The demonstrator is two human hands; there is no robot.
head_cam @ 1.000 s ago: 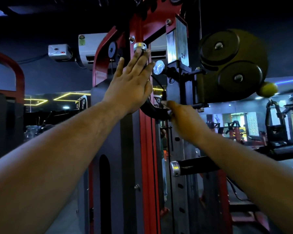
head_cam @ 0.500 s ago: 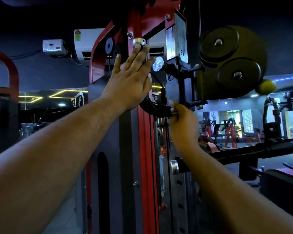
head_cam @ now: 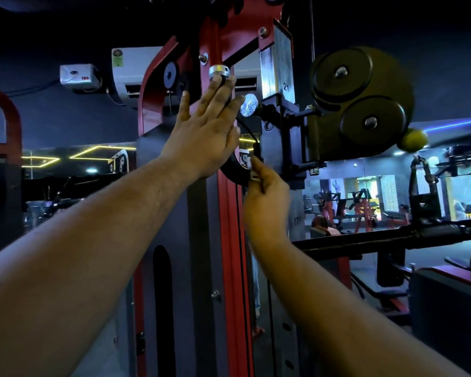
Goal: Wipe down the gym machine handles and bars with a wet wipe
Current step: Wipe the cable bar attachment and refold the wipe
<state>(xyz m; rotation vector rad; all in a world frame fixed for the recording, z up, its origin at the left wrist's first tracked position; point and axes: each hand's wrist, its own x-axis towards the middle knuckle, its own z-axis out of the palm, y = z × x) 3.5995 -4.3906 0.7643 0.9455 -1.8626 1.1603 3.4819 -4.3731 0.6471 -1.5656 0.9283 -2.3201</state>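
Observation:
My left hand (head_cam: 204,140) lies flat with straight fingers against the red upright (head_cam: 230,240) of the cable machine, its fingertips touching a silver collar (head_cam: 218,69). My right hand (head_cam: 267,202) reaches up just right of the upright. Its finger and thumb pinch a small metal clip (head_cam: 253,177) at the end of a curved black handle (head_cam: 233,170). No wet wipe shows in either hand; the palms are hidden.
A dark pulley housing (head_cam: 359,104) with two black wheels hangs at upper right, a yellow-green ball (head_cam: 413,140) beside it. A black bar (head_cam: 392,235) runs rightward at wrist height. A silver knob (head_cam: 248,105) sits by my left fingertips. Other machines stand behind.
My right hand has turned its fingers upward and closed in on the clip at the handle's end. My left hand stays pressed on the upright.

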